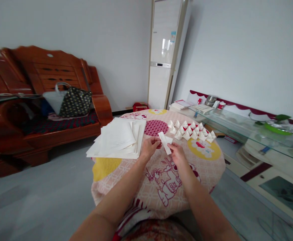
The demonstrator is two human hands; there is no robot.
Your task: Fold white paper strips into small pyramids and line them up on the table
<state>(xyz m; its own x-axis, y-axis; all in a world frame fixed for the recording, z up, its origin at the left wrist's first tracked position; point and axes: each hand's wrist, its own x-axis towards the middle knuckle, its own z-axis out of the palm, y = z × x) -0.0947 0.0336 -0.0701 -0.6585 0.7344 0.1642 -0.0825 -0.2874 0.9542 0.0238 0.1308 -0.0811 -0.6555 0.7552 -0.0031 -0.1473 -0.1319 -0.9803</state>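
A narrow folded strip of white paper [164, 143] is held slantwise above the middle of the table. My right hand [176, 153] pinches its right side near the lower end. On the other side my left hand [151, 148] is closed, its fingertips at the strip's left edge. Left of my left hand lies a stack of white paper sheets [117, 137], loosely piled with uneven edges. Beyond my right hand stand several small folded paper pieces [194, 135] with pointed tops, set close together in rows.
A pink patterned cloth [158, 187] covers the round table. To the right stands a low cabinet with a glass top [249, 130], bearing cups and a green-rimmed dish [280, 129]. A wooden sofa [48, 73] with bags [77, 100] is at left; a tall white air conditioner [162, 50] stands behind.
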